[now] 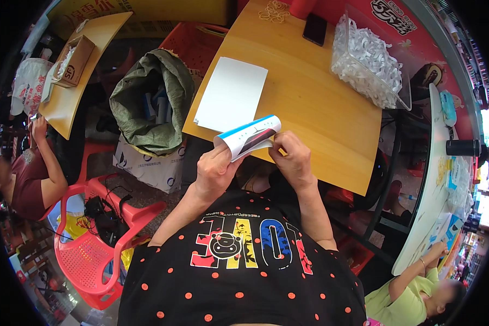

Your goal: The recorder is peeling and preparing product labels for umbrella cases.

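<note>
A curled printed card (251,137), white with a blue edge and a dark stripe, sits at the near edge of the wooden table (320,108), just over the person's lap. The left hand (214,169) grips its lower left end, thumb and fingers pinched on the card. The right hand (292,157) holds the right end, fingertips pressed together on the folded edge. At eleven o'clock from the card, touching distance away, lies a stack of flat white sheets (232,93). At one o'clock, well apart, stands a clear bin of white pieces (368,60). At twelve o'clock, at the far edge, lie a dark phone (314,29) and a heap of rubber bands (273,11). At nine o'clock, off the table, sits an open green sack (152,98), with a red plastic chair (100,239) at seven o'clock.
</note>
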`<control>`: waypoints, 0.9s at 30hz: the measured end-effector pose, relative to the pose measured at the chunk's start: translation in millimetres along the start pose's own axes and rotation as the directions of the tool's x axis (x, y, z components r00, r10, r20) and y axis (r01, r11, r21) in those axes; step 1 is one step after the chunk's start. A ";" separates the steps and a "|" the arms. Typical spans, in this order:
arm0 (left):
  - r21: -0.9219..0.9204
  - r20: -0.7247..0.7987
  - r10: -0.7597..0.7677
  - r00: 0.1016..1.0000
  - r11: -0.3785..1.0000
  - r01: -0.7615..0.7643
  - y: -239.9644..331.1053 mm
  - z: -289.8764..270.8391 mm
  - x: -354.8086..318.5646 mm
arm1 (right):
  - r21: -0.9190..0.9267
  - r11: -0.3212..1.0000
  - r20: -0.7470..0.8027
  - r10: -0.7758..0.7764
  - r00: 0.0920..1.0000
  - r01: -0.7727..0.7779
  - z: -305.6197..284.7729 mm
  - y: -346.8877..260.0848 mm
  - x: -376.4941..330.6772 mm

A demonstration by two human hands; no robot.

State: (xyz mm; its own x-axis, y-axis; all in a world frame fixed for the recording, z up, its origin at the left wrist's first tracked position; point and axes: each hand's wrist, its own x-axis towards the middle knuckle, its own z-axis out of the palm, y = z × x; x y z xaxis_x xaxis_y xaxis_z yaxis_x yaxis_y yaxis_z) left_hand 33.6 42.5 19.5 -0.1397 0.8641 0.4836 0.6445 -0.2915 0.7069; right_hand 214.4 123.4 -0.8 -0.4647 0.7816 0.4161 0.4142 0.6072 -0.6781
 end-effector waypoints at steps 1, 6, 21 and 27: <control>0.001 -0.007 0.003 1.000 1.000 -0.003 -0.8 -1.0 -0.4 | 0.070 0.993 0.042 0.090 0.995 -0.093 -6.5 -6.7 3.7; -0.007 -0.016 0.048 0.999 0.999 -0.048 -7.1 -6.0 -0.4 | 0.404 0.766 0.208 0.455 0.866 -0.500 -21.9 6.8 4.9; -0.025 0.123 0.202 0.972 0.979 -0.200 -16.4 -11.4 2.4 | 0.322 0.737 0.483 0.411 0.773 -0.593 -17.8 18.0 12.2; -0.036 0.107 0.216 0.970 0.976 -0.214 -18.1 -8.3 2.5 | 0.230 0.768 0.478 0.446 0.757 -0.598 -10.8 17.4 10.3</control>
State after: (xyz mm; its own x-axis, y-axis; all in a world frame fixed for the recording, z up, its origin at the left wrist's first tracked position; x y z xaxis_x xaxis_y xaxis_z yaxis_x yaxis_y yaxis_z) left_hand 15.3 46.5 12.2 0.0841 0.8192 0.5673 0.6317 -0.4841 0.6054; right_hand 225.3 143.6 -1.7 -0.5407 0.7942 -0.2773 0.4158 -0.0342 -0.9088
